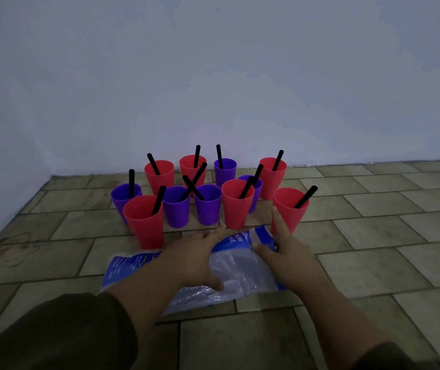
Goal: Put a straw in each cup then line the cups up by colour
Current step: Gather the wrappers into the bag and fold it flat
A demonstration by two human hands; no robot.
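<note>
Several red cups and several purple cups stand mixed in a cluster on the tiled floor near the wall, each with a black straw in it. The nearest red cup (pixel 145 222) is front left, another red cup (pixel 237 204) is in the middle, and one more red cup (pixel 289 209) is front right. Purple cups (pixel 176 208) (pixel 208 205) stand between them. My left hand (pixel 197 259) reaches forward, fingers straight, over a plastic bag (pixel 240 271). My right hand (pixel 288 252) is spread open, its index finger lying against the front right red cup.
The clear and blue plastic bag lies flat on the floor under both hands. A white wall (pixel 213 76) stands just behind the cups, with a corner at the left. Tiled floor (pixel 373 236) stretches to the right and toward me.
</note>
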